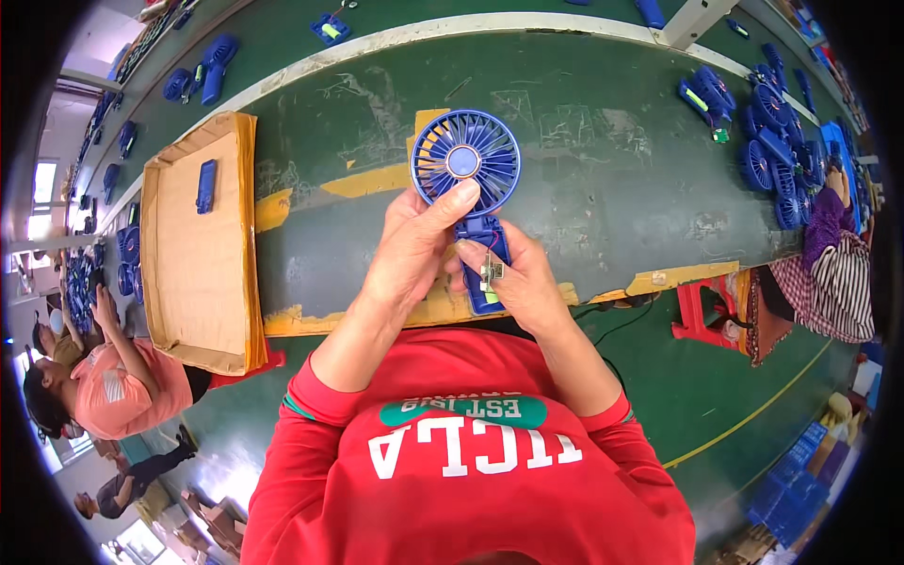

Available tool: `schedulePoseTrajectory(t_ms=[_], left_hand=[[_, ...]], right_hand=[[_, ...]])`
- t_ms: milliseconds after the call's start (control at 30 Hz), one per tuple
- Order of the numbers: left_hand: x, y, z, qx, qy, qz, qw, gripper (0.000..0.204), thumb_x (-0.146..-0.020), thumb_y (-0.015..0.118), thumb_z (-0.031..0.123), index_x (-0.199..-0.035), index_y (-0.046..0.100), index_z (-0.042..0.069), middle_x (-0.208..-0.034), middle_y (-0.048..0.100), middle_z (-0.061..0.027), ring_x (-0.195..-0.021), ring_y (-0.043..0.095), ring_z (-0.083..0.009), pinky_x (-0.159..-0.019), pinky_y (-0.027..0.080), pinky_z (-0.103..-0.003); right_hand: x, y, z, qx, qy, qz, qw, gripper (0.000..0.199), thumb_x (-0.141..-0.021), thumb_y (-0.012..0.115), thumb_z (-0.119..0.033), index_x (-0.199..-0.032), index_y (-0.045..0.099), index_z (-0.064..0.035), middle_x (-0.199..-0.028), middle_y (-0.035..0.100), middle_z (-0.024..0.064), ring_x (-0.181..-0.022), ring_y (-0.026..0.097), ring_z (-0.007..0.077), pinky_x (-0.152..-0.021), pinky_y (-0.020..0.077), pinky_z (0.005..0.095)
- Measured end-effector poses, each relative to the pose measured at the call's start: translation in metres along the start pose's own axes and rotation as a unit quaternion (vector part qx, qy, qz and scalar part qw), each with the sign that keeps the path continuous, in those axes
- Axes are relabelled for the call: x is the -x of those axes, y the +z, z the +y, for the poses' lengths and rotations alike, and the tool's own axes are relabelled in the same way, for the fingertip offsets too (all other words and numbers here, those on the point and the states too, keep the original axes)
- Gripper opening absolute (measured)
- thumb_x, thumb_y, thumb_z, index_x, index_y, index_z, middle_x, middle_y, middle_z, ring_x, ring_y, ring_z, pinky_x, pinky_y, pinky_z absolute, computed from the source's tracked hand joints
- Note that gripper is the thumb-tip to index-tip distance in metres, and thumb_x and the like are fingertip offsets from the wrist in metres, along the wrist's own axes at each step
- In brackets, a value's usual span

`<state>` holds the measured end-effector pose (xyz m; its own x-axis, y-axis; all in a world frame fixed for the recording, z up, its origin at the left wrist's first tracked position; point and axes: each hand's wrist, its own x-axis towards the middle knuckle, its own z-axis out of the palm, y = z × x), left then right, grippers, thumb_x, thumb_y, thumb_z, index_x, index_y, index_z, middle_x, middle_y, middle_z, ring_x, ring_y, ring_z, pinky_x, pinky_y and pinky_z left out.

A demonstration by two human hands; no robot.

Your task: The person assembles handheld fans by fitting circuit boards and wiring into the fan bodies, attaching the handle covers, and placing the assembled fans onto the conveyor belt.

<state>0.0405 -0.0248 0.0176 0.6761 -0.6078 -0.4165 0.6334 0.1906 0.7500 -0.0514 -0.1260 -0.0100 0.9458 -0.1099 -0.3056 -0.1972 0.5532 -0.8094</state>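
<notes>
A blue handheld fan is held between my two hands above the near edge of the green worktable. My left hand grips it just under the round grille, with the thumb resting on the front of the grille. My right hand is closed around the handle. That handle stands open, showing a small circuit board with thin wires and part of a yellow-green battery. Fingers hide much of the handle's inside.
At my left lies a shallow cardboard tray holding one blue handle cover. Piled fans stand at the far right, beside a person in a striped garment. A person in pink sits left, and a red stool stands right.
</notes>
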Motion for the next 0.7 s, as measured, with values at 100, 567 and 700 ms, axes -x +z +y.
schedulePoseTrajectory(t_ms=[100,567,700], left_hand=[[0.001,0.0,-0.008,-0.001,0.019,0.014,1.0,0.029,-0.082,0.067,0.021,-0.1,0.054,0.003,-0.083,0.06,-0.0025,-0.06,0.053,-0.0058,-0.043,0.04,-0.02],[0.001,-0.009,-0.014,-0.466,0.358,0.17,0.791,0.038,-0.076,0.071,0.016,-0.103,0.052,-0.004,-0.088,0.059,-0.0078,-0.08,0.055,-0.0143,-0.067,0.046,-0.027],[0.012,0.007,-0.024,-0.532,0.272,0.022,0.801,0.026,-0.072,0.073,0.01,-0.092,0.059,0.001,-0.082,0.056,-0.0001,-0.07,0.05,-0.0077,-0.064,0.042,-0.021]], right_hand=[[0.003,0.0,0.005,0.02,-0.005,0.022,1.0,0.025,-0.088,0.058,-0.023,-0.102,0.054,-0.0025,-0.076,0.062,0.0047,-0.063,0.06,0.0105,-0.058,0.0502,0.0241],[-0.015,-0.021,0.005,0.043,0.044,0.094,0.994,0.028,-0.089,0.057,-0.029,-0.093,0.058,-0.0016,-0.072,0.061,0.0039,-0.062,0.059,0.0094,-0.056,0.0491,0.0232],[-0.027,-0.041,0.026,0.152,-0.01,0.118,0.981,0.021,-0.089,0.055,-0.021,-0.095,0.059,-0.0009,-0.08,0.059,0.001,-0.071,0.053,0.0059,-0.059,0.0461,0.0228]])
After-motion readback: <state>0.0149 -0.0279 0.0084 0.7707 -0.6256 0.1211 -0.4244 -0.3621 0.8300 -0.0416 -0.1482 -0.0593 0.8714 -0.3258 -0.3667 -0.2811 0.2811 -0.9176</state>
